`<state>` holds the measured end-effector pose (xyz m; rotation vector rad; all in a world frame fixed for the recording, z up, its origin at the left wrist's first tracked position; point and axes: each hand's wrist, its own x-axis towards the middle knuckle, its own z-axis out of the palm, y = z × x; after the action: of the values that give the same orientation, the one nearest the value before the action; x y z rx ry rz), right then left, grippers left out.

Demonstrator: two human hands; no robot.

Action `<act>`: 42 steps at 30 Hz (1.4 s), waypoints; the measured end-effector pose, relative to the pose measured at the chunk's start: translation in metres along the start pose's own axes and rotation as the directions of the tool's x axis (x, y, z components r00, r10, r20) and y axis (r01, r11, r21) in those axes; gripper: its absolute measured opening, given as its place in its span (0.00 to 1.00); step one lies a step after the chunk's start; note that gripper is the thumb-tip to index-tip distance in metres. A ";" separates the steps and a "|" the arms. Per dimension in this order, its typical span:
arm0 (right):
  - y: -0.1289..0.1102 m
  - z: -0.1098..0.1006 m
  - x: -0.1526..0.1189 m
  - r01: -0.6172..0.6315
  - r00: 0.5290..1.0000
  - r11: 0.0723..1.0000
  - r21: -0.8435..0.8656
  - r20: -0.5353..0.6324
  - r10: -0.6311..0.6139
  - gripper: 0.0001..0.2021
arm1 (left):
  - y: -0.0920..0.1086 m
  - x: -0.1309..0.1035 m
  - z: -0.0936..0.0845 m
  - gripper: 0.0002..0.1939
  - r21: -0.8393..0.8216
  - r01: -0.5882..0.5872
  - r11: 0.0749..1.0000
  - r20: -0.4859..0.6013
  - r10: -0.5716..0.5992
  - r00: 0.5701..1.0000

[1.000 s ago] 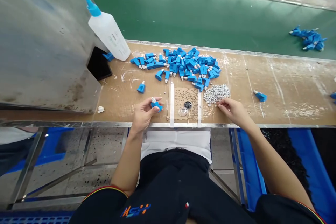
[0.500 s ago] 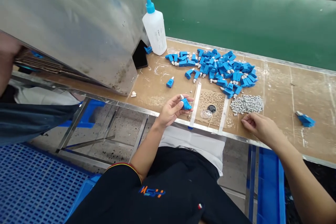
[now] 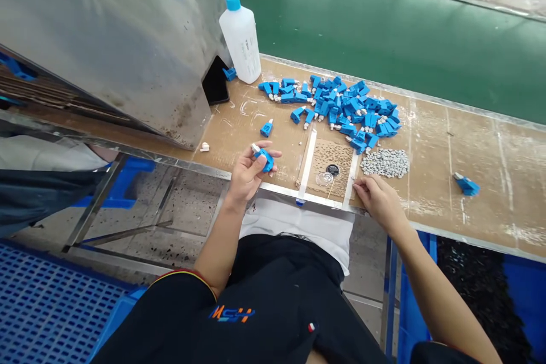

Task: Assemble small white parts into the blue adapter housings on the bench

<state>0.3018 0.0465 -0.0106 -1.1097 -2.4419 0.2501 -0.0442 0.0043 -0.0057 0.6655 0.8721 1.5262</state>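
Observation:
My left hand [image 3: 247,173] holds a blue part with a white tip [image 3: 265,160] above the table's front edge. My right hand [image 3: 377,196] is closed in a pinch near the right tape strip; whatever its fingertips hold is too small to make out. Just behind it lies a pile of small grey pieces [image 3: 386,163]. A heap of blue parts [image 3: 347,105] with white tips spreads across the back. One blue part [image 3: 267,128] lies apart, behind my left hand. Between the tape strips are a small black round dish [image 3: 332,170] and a clear round lid [image 3: 324,179].
A white bottle with a blue nozzle [image 3: 242,42] and a black phone [image 3: 215,82] stand beside the metal box [image 3: 111,28] at left. Another blue part [image 3: 466,184] lies at right. Behind the cardboard-covered table [image 3: 430,153] runs a green belt [image 3: 362,28]. A person's leg shows at left.
My right hand has moved left, from the grey pieces toward the taped area. My left hand has turned the blue part and drawn away to the left. The whole view has shifted.

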 end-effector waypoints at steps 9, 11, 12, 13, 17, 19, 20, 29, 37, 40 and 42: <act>0.006 -0.011 0.007 -0.081 0.987 0.992 0.093 0.143 0.067 0.08 | -0.031 -0.012 0.025 0.26 0.001 0.149 0.989 0.099 -0.149 0.984; 0.006 -0.013 0.012 -0.115 0.980 0.984 0.136 0.180 0.090 0.07 | -0.033 -0.011 0.028 0.26 0.015 0.161 0.987 0.112 -0.162 0.980; 0.006 -0.015 0.013 -0.138 0.974 0.978 0.158 0.199 0.106 0.07 | -0.034 -0.010 0.028 0.27 0.018 0.165 0.986 0.113 -0.166 0.980; 0.006 -0.016 0.015 -0.167 0.967 0.969 0.180 0.220 0.126 0.07 | -0.034 -0.010 0.028 0.28 0.017 0.170 0.985 0.112 -0.170 0.979; -0.002 -0.025 0.025 -0.272 0.936 0.931 0.242 0.292 0.197 0.08 | -0.032 -0.011 0.025 0.29 -0.001 0.174 0.985 0.099 -0.173 0.980; -0.011 -0.031 0.033 -0.258 0.937 0.936 0.240 0.300 0.182 0.08 | -0.032 -0.012 0.024 0.29 0.001 0.180 0.984 0.095 -0.179 0.979; -0.016 -0.034 0.038 -0.226 0.943 0.948 0.226 0.294 0.155 0.07 | -0.032 -0.012 0.024 0.29 0.003 0.184 0.983 0.094 -0.184 0.978; -0.057 -0.024 0.077 0.162 0.930 0.985 -0.057 0.343 -0.133 0.10 | -0.033 -0.013 0.022 0.31 -0.003 0.194 0.981 0.124 -0.192 0.974; -0.058 -0.014 0.081 0.292 0.892 0.932 -0.216 0.412 -0.184 0.12 | -0.036 -0.011 0.019 0.30 0.016 0.207 0.978 0.174 -0.207 0.963; -0.060 -0.016 0.085 0.306 0.884 0.926 -0.222 0.426 -0.191 0.12 | -0.039 -0.011 0.018 0.30 0.028 0.191 0.981 0.165 -0.193 0.967; -0.061 -0.020 0.086 0.273 0.895 0.947 -0.171 0.405 -0.185 0.12 | -0.040 -0.011 0.018 0.30 0.025 0.172 0.985 0.155 -0.174 0.972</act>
<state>0.2205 0.0706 0.0553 -0.9098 -2.9889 0.1261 -0.0055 -0.0028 -0.0285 0.6898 0.7978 1.2956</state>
